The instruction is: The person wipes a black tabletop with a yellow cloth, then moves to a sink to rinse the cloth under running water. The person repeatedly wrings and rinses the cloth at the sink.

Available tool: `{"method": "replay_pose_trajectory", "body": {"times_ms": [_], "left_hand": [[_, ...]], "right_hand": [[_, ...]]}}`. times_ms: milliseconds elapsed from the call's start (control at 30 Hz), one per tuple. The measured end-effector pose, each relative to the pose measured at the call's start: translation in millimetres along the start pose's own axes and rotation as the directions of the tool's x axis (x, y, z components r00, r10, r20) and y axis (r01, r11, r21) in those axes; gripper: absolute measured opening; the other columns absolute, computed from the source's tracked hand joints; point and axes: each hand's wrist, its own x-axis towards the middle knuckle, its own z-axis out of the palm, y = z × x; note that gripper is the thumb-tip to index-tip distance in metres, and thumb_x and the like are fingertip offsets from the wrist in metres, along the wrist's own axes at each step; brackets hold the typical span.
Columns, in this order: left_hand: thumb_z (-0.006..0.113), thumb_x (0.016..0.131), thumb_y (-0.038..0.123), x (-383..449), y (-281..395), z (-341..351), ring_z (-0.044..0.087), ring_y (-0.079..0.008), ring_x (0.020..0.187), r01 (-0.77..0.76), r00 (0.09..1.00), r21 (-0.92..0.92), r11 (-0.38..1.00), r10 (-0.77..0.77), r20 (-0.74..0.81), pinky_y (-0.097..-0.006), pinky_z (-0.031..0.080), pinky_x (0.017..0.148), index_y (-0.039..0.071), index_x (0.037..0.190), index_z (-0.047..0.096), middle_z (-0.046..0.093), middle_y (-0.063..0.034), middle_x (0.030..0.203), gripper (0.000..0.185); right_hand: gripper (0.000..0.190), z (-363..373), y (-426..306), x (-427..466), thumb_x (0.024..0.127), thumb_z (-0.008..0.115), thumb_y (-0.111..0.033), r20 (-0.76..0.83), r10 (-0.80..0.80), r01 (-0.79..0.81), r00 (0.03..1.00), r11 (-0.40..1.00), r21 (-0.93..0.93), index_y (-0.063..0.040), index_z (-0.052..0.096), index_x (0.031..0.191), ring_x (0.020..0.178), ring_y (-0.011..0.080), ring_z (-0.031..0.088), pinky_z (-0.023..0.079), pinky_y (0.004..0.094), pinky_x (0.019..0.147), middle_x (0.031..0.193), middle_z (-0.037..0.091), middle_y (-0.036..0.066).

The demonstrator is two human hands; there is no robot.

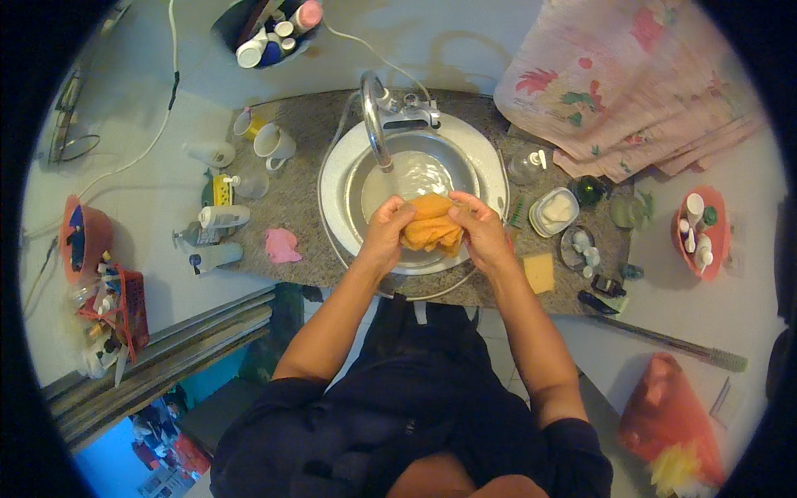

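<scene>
Bunched between both hands is an orange cloth (433,225), held over the near part of a round sink basin. My left hand (387,231) grips its left side, thumb on top. On the cloth's right side, my right hand (481,229) pinches it the same way, with its index finger extended along the top. The metal basin (373,180) holds some rippling water and sits in a pale speckled rim (336,180). A curved chrome faucet (373,112) arches over it from the back; I cannot tell whether water runs from its spout.
On the granite countertop (305,236), a pink cloth (282,244), white mug (274,143) and several bottles stand left. To the right are a soap pump bottle (527,165), a white soap container (554,213) and a yellow sponge (538,272). A floral towel (598,81) hangs back right.
</scene>
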Motion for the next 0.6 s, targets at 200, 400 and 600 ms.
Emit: {"method": "replay_pose_trajectory", "body": {"times_ms": [200, 400, 600], "left_hand": [[0.071, 0.107, 0.018, 13.9, -11.3, -18.6, 0.05, -0.0083, 0.064, -0.052, 0.996, 0.063, 0.997, 0.056, -0.064, -0.0245, 0.039, 0.059, 0.013, 0.098, 0.057, 0.059, 0.0012, 0.081, 0.017], [0.068, 0.108, 0.02, 16.1, -23.2, 7.9, 0.067, -0.0141, 0.087, 0.078, 0.944, 0.029, 0.997, -0.065, -0.322, -0.0313, 0.056, 0.076, 0.015, 0.111, 0.059, 0.066, -0.0038, 0.104, 0.011], [0.055, 0.113, 0.027, 16.9, -37.2, 16.5, 0.065, -0.0256, 0.13, 0.284, 0.954, -0.267, 0.921, -0.243, 0.176, -0.0416, 0.054, 0.111, 0.013, 0.142, 0.06, 0.069, -0.0082, 0.137, 0.033]], "right_hand": [[0.035, -15.6, -21.2, 5.5, 0.107, 0.063, -0.005, -0.086, -0.146, 0.15, 0.986, 0.988, 0.042, 0.002, 0.066, 0.141, 0.1, 0.0201, 0.077, 0.063, 0.0303, 0.087, 0.117, 0.077, 0.012], [0.035, 21.8, -33.9, -14.4, 0.102, 0.067, -0.006, 0.058, -0.464, 0.366, 0.884, 0.608, -0.705, -0.001, 0.071, 0.137, 0.103, 0.0216, 0.074, 0.061, 0.0365, 0.087, 0.114, 0.079, 0.01], [0.043, 49.0, -20.4, -36.4, 0.089, 0.071, -0.016, 0.699, -0.404, 0.718, 0.59, -0.133, -0.683, -0.009, 0.074, 0.132, 0.113, 0.0319, 0.07, 0.057, 0.0468, 0.097, 0.122, 0.077, 0.008]]}}
